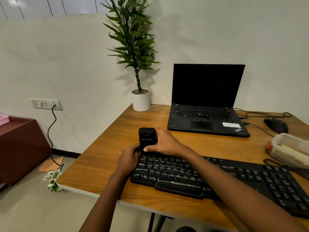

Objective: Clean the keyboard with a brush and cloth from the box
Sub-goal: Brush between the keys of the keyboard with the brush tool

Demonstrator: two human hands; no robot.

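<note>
A black keyboard lies slantwise on the wooden desk, near its front edge. At the keyboard's far left corner stands a small black device. My right hand grips the device from the right, thumb across its lower front. Curled fingers of my left hand touch the device's lower left corner, above the keyboard's left end. A clear plastic box with a lid sits at the desk's right edge; its contents are unclear. I see neither a brush nor a cloth.
An open black laptop stands at the back of the desk, a black mouse to its right with cables. A potted plant occupies the back left corner. A brown cabinet stands on the floor at left.
</note>
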